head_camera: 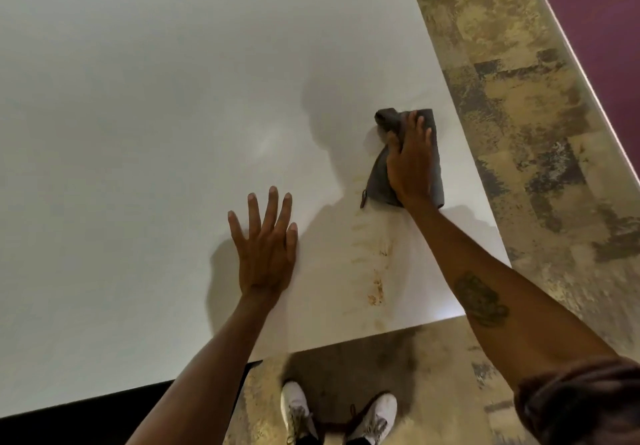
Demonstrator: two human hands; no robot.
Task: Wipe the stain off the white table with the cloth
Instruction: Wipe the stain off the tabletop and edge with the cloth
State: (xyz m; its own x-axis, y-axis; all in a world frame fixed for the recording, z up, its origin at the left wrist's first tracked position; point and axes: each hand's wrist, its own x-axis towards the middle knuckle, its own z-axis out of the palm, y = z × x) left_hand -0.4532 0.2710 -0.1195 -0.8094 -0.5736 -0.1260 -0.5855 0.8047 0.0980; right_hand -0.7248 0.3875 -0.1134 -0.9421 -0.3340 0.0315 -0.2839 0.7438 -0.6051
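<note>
White shoes point(341, 413) on patterned floor point(519, 154) at the counter point(138, 98) edge. Brown stain point(375, 290) streaks near that edge, between both arms. Left hand point(266, 250) flat on counter, palm down, fingers spread, holding nothing. Right arm stretched forward; right hand point(410, 160) pressed palm-down on the grey cloth point(381, 178), fingers curled over its bunched top, just beyond the stain.

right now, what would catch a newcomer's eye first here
Probably the right hand pressing a dark grey cloth flat near the right edge of the white table. Next, the brownish stain streaking toward the near edge, between the two hands, with the left hand spread flat beside it.
</note>
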